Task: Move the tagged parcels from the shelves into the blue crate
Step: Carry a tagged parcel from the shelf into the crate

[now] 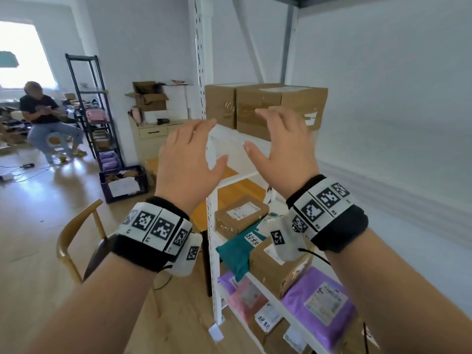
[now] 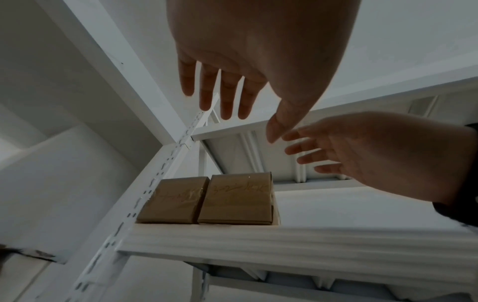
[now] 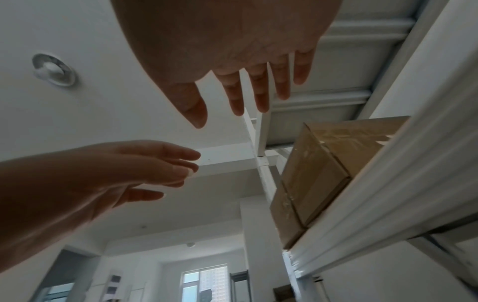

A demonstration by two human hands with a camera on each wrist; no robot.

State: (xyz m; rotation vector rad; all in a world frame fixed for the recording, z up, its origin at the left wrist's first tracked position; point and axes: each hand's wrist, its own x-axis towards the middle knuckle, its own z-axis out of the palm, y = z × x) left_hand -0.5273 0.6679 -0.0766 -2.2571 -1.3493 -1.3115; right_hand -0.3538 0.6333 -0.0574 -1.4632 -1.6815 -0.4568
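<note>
Two brown taped cardboard boxes, a smaller left box [image 1: 220,106] and a wider right box [image 1: 281,108], stand side by side on the upper white shelf [image 1: 229,139]. My left hand [image 1: 196,149] and right hand [image 1: 278,144] are raised in front of them, fingers spread, holding nothing and short of the boxes. From the left wrist view the two boxes [image 2: 207,200] sit at the shelf's left end below my left hand [image 2: 232,85]. The right wrist view shows a box [image 3: 323,173] beyond my right hand [image 3: 240,87]. The blue crate [image 1: 122,183] sits on the floor at left with parcels inside.
The lower shelf holds a labelled brown box [image 1: 242,215], a teal bag [image 1: 236,251], another brown box [image 1: 278,267], a purple bag [image 1: 319,297] and a pink bag [image 1: 246,295]. A wooden chair [image 1: 76,238] stands close at lower left. A person [image 1: 43,116] sits beside a black rack [image 1: 92,111].
</note>
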